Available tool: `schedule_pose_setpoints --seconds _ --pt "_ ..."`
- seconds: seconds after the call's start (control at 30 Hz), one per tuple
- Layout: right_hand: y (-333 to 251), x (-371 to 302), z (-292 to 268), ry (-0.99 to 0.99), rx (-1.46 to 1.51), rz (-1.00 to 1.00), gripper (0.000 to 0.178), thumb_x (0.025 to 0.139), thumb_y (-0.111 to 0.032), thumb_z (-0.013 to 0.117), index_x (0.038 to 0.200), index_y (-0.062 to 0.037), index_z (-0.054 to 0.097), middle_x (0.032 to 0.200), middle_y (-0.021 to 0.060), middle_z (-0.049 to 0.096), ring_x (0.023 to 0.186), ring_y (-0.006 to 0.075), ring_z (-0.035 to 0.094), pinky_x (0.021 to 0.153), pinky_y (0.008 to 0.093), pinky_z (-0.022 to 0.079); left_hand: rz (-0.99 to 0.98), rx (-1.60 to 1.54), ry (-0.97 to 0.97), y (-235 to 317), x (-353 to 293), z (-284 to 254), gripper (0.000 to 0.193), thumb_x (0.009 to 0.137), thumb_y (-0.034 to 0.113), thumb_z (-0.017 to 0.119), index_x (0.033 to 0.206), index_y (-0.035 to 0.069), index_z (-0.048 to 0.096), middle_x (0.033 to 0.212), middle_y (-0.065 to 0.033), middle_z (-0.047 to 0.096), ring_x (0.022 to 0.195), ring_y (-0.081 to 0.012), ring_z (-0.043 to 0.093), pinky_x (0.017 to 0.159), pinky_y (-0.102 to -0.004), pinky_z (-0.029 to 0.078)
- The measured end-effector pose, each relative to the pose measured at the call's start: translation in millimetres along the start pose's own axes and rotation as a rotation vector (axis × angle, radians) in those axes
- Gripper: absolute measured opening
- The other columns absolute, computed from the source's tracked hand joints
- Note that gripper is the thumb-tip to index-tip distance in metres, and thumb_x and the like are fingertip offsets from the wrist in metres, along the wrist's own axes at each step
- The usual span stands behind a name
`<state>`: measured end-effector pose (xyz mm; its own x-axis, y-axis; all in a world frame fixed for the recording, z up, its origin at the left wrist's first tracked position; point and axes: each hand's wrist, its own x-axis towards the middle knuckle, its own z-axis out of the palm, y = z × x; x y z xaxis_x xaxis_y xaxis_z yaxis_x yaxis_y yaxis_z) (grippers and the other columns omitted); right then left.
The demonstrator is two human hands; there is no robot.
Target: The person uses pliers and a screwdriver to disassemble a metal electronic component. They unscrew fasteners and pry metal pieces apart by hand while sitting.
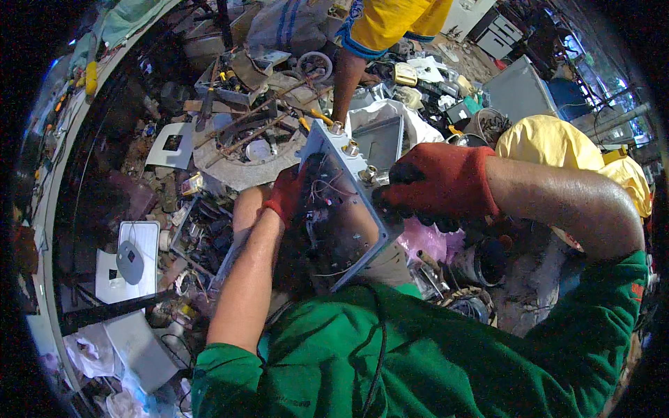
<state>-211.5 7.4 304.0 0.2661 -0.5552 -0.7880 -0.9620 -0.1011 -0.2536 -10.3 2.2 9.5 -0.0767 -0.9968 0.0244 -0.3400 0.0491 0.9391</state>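
- A grey metal housing [359, 188] was tilted above the person's lap, in the middle of the scene, its open side toward the wearer; thin pale wires [324, 191] showed in its shadowed inside.
- The left hand [286, 194], in a red glove, was closed on the housing's left wall; its fingertips were lost in shadow.
- The right hand [442, 182], gloved in red with dark finger ends, was curled by the right wall, near the metal connectors [350, 148] on the far side — whether it clamped the wall, a connector or some small part, I could not tell.
- The housing looked stiff and probably fairly heavy for its size, likely cast metal; its smooth walls could slip, though gloves should help.
- The sturdiest hold seemed to be the two opposite side walls, thumbs outside the rim. The wires looked like the fragile part, and the connectors poor handles — the corners might also dig in.
- Just beyond lay a shallow grey tray [382, 143] against a white sack [418, 124]; at the far side a co-worker in yellow shorts [397, 28] reached down.
- To the right of the lap sat a pink plastic bag [426, 238]; farther left, a white panel [143, 240] lay among scrap.
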Motion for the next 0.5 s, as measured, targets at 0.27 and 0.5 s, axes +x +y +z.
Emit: schedule_pose_setpoints --seconds 0.27,0.5 --pt "-16.2 5.9 -6.5 -0.073 -0.195 0.032 0.039 0.096 -0.038 0.056 0.099 -0.0003 0.064 0.079 0.0109 0.068 0.068 0.017 0.066 0.062 0.0379 0.054 0.211 0.125 0.066 -18.5 1.3 -6.8 0.049 0.101 0.042 0.045 0.114 -0.001 0.065 0.105 -0.0236 0.069 0.097 -0.0376 0.066 0.086 -0.0444 0.051" --pt "66.4 39.5 3.6 -0.514 -0.077 -0.11 0.04 0.096 -0.038 0.054 0.102 -0.0003 0.065 0.088 0.0134 0.07 0.08 0.0205 0.067 0.072 0.0411 0.054 -0.005 0.331 0.172 -1.2 -6.0 9.3 0.046 0.095 0.041 0.053 0.107 -0.001 0.067 0.095 -0.0226 0.07 0.086 -0.0375 0.069 0.079 -0.0444 0.052"
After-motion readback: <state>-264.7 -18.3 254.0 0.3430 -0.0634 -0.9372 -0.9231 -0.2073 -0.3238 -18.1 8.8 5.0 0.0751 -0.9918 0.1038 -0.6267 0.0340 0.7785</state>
